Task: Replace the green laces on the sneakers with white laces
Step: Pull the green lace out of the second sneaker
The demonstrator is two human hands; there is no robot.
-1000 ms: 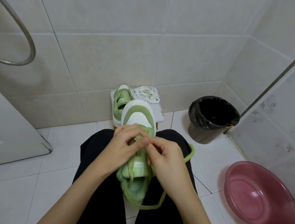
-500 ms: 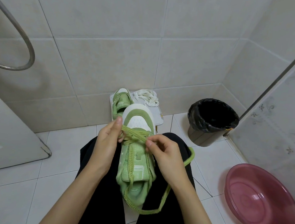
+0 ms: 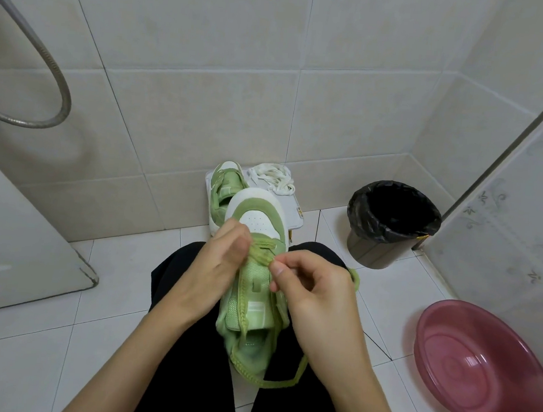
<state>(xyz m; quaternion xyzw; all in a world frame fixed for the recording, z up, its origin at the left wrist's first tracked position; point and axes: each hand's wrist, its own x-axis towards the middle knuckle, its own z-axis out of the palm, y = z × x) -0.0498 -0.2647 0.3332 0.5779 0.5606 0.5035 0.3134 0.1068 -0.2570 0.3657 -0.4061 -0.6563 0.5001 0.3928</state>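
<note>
Nothing legible is showing anywhere. A small yellow sticker [image 3: 300, 213] is sitting on the near right edge of the white plastic board [image 3: 291, 204], its print too tiny to read. The pale tongue patch [image 3: 256, 308] on the green-and-white suede sneaker [image 3: 259, 219] is showing no readable letters.

**PERSON: VISIBLE BODY AND CLOTHING**

1. Hands. The left hand [image 3: 222, 260] and the right hand [image 3: 315, 291] are bare. Fingernails are cut short, close to the fingertips. The right thumbnail [image 3: 278, 268] is the one most plainly in view, and its surface is plain.

2. Forearms. The left forearm [image 3: 138, 358] and the right forearm [image 3: 346, 386] are uncovered from the wrist down to the lower edge of the view.

3. Legs. Black trousers [image 3: 181, 355] cover both legs. The fabric is a uniform matte black of one tone throughout. It lies smooth over the thighs and rounds off at each knee.
</note>
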